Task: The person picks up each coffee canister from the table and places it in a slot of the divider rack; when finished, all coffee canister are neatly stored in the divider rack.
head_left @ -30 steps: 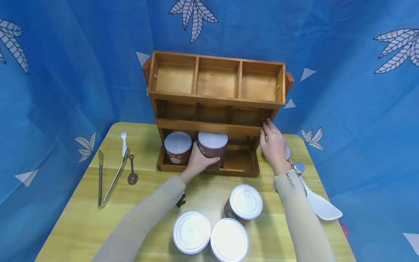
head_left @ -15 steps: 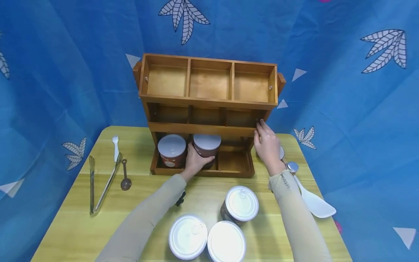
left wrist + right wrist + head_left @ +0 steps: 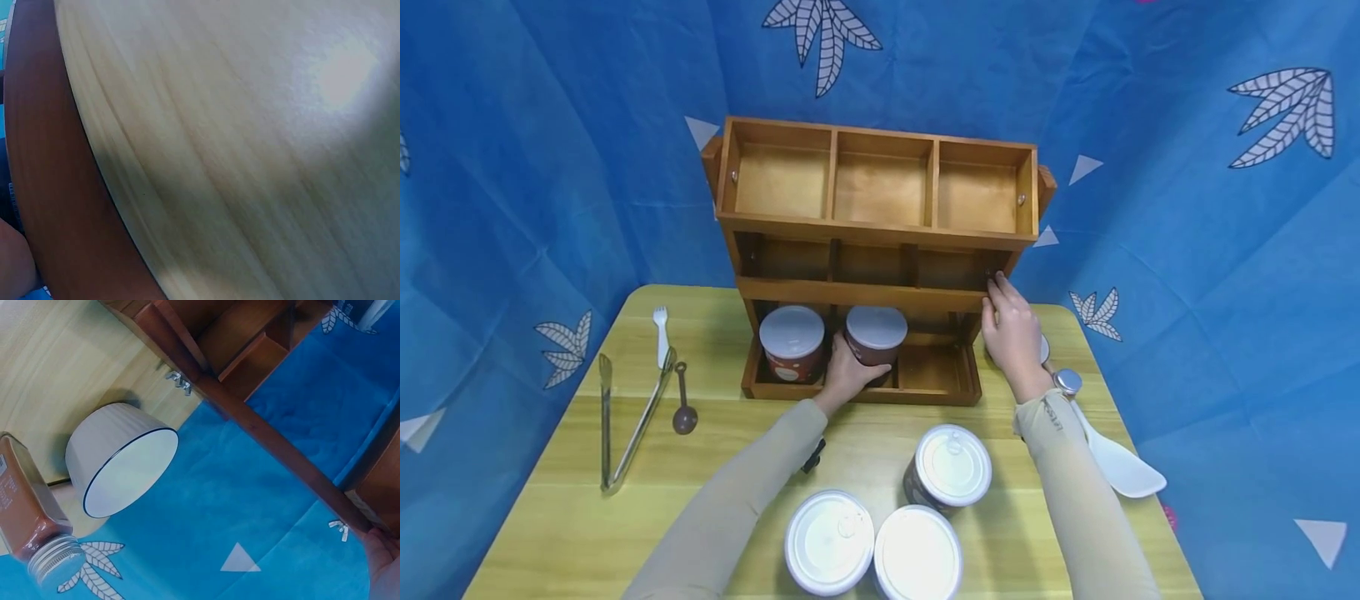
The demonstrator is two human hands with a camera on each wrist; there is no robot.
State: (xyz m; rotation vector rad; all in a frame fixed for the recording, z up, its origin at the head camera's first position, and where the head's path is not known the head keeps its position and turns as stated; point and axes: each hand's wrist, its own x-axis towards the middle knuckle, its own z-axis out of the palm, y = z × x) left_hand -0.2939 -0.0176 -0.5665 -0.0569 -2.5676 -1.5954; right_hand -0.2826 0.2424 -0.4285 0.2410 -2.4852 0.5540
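In the head view a three-tier wooden shelf [image 3: 859, 295] stands at the back of the table. My left hand [image 3: 844, 375] grips a brown canister with a pale lid [image 3: 877, 327] in the bottom tier's middle compartment, thumb across its front. Left of it, a reddish canister [image 3: 792, 342] sits in the left compartment; the right one holds nothing. My right hand [image 3: 1011, 329] holds the right end of the shelf's middle tier. In the right wrist view, that hand's thumb [image 3: 377, 553] lies at the side post [image 3: 281, 453]. The left wrist view shows mostly table.
Three white-lidded canisters [image 3: 953, 467] stand at the front middle. Tongs [image 3: 640, 429], a white fork [image 3: 661, 333] and a brown spoon [image 3: 683, 417] lie left. A white bowl [image 3: 122, 456], a silver-capped bottle [image 3: 28, 500] and a white spatula [image 3: 1123, 467] are right.
The held canister has shifted slightly down and forward in the middle compartment; its lid shows whole below the middle tier. The head view has moved a little. My right hand stays on the shelf.
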